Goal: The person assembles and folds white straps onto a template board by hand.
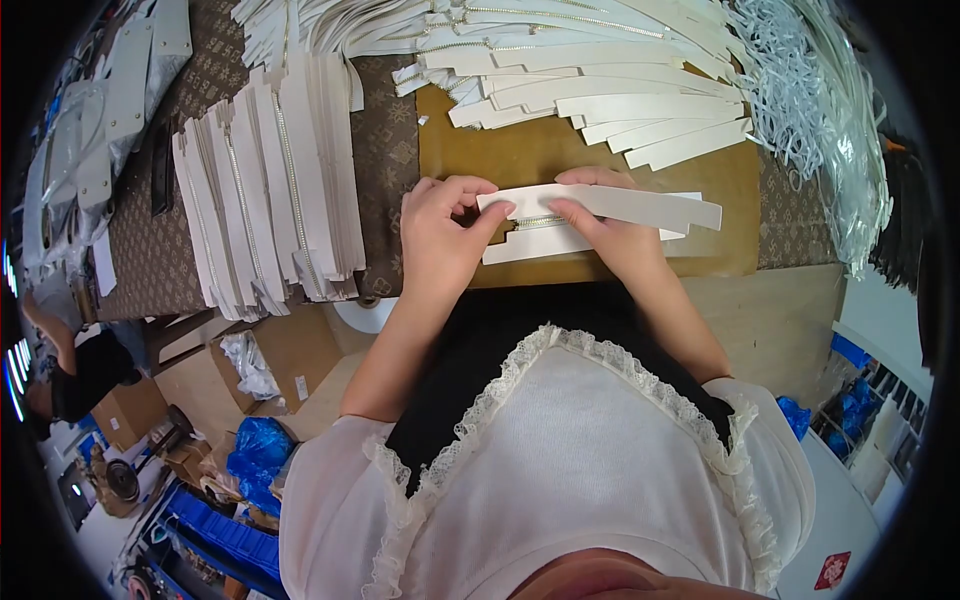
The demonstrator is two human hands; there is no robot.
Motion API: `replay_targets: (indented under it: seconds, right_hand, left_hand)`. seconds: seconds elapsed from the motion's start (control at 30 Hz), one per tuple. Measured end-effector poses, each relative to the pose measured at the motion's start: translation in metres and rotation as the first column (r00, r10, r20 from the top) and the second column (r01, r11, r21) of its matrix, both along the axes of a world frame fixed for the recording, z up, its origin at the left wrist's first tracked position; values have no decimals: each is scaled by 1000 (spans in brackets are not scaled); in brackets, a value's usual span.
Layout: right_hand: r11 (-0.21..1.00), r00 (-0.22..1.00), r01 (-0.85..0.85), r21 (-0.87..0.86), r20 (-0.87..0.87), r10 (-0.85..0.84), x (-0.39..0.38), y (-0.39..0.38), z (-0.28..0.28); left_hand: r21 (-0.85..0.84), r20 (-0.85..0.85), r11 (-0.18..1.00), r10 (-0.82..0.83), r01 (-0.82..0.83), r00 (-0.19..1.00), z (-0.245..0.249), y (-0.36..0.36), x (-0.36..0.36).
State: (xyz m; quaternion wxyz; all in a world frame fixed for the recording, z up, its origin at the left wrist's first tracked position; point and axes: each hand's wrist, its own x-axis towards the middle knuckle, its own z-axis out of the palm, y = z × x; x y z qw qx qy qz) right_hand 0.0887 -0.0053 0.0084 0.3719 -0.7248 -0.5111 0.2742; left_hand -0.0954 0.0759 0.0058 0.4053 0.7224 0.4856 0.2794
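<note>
Between my two hands is a white strip (655,206) with a gold-toothed zipper (538,222) along its lower side. A second white band (535,243) lies just below the teeth. My left hand (440,225) pinches the strip's left end, its thumb on top. Farther right, my right hand (622,238) presses its thumb on the upper strip, with its fingers behind the far edge. The strip's right end sticks out past my right hand. Beneath everything is a brown mat (470,150).
Stacked white zipper strips (330,180) stand at left on patterned cloth (385,150). Fanned white strips (600,95) cover the mat's far side. Thin white strands (795,110) hang at right. Another person (95,375), a blue bag (258,460) and a blue crate (225,535) are at lower left.
</note>
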Motion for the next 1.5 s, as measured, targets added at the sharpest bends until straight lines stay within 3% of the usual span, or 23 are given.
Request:
replay_targets:
  seconds: [0.7,0.8,0.83,0.93,0.97,1.07,1.2,1.4,1.5]
  right_hand:
    - [998,992,-27,56,128,19,-2,1,-3]
    - [997,995,-7,72,99,0,-3,2,-2]
    - [997,996,1,79,86,-8,-3,2,-1]
    - [998,995,-2,70,102,-5,-3,2,-1]
    - [998,994,-6,65,111,-1,-3,2,-2]
    - [997,991,-10,79,132,-1,-3,2,-3]
    - [994,988,-31,104,151,15,-2,2,-6]
    - [992,980,-44,115,197,21,5,-4,1]
    - [994,982,102,-48,-157,-108,25,-16,20]
  left_hand:
    - [66,-68,995,-64,68,996,-2,0,-1]
    - [275,-87,961,2,22,996,-3,-3,-1]
    - [276,-87,961,-1,25,996,-5,-6,-3]
    - [502,-3,855,-145,127,989,-10,-16,-14]
    - [502,-3,855,-148,130,989,-8,-19,-15]
    - [494,-72,751,-467,438,881,0,-27,-15]
    - [408,-150,751,-506,520,849,-9,-34,-17]
    - [447,-233,725,-471,524,851,-12,-36,-12]
    - [463,-280,712,-448,528,849,-10,-35,-10]
